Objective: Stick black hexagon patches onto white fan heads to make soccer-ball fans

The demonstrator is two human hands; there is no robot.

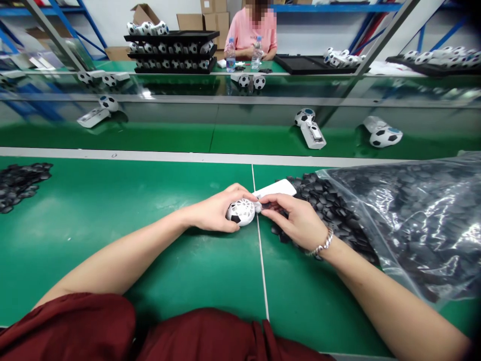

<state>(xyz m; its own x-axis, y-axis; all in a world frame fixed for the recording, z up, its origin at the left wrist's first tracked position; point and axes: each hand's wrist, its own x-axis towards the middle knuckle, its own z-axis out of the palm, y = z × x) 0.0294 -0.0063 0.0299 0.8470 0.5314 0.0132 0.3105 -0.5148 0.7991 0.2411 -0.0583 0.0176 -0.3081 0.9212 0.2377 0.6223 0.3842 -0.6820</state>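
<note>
My left hand (216, 208) is wrapped round a small soccer-ball-shaped plastic piece (245, 211), white with spoke-like openings and a black patch on its lower left. A long white plastic piece (278, 188) lies just behind it; my fingers hide whether the two are joined. Thumb and forefinger of my right hand (296, 215) pinch a small whitish bit (258, 207) against the ball's right side. What that bit is, I cannot make out. Under and beyond my right hand spreads a pile of small black plastic pieces (334, 213).
A clear plastic bag (424, 225) full of black pieces lies at right; another black pile (20, 183) sits far left. Finished-looking ball units (310, 128) rest on the green belt (169, 133) ahead. Beyond it, a person in pink (251, 32) sits near stacked black trays (173, 50).
</note>
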